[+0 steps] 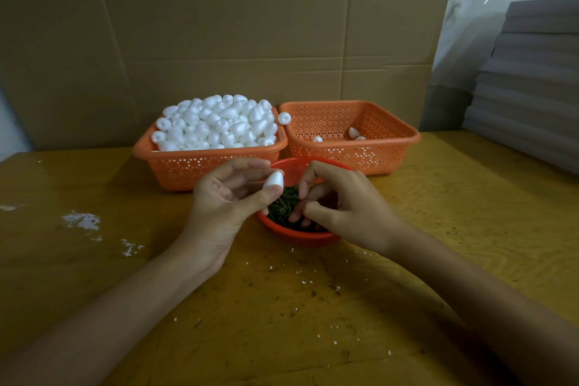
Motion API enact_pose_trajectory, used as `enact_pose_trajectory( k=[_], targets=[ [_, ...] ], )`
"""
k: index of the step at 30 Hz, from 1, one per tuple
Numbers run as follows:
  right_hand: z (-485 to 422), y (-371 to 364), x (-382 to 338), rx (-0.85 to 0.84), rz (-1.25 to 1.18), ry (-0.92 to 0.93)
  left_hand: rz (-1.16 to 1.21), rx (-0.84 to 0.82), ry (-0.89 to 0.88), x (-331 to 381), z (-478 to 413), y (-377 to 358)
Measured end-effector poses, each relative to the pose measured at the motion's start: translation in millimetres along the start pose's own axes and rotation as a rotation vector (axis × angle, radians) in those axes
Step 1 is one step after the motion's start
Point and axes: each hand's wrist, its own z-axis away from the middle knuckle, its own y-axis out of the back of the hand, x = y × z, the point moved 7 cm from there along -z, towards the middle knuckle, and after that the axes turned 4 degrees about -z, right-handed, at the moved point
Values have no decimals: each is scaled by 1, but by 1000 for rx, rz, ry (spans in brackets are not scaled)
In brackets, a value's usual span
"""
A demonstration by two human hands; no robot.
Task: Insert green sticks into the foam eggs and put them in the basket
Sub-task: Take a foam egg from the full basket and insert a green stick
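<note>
Early in the run, judging by the baskets. Landmark is the small round red basket (300,236) of green sticks (283,204) at the centre of the counter (313,307). Behind it and to the left, an orange basket (206,163) is heaped with plain foam eggs (216,124) — one stray egg (284,118) sits on the rim where it meets its neighbour. Behind and to the right, the second orange basket (385,150) holds only three or so eggs (354,132); whether they carry sticks is too small to tell. Left hand (232,194), at the red basket's left edge, is clamped on a single foam egg (273,180) between thumb and fingertips, no stick visible in it. Right hand (338,207) is over the red basket, fingers curled down into the sticks — whether it has pinched one already cannot be told, the fingertips hide it. So: a handful done at most, the current egg not yet fitted, nearly the whole heap left. White crumbs litter the counter in front of the red basket.
</note>
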Motion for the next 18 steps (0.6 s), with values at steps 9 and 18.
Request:
enact_pose_trajectory(
  k=[9, 18],
  targets=[
    [3, -2, -4, -20, 0, 36, 42, 35, 44, -2, 0, 2],
    [2, -4, -1, -49, 39, 45, 90, 21, 35, -3, -1, 1]
  ],
)
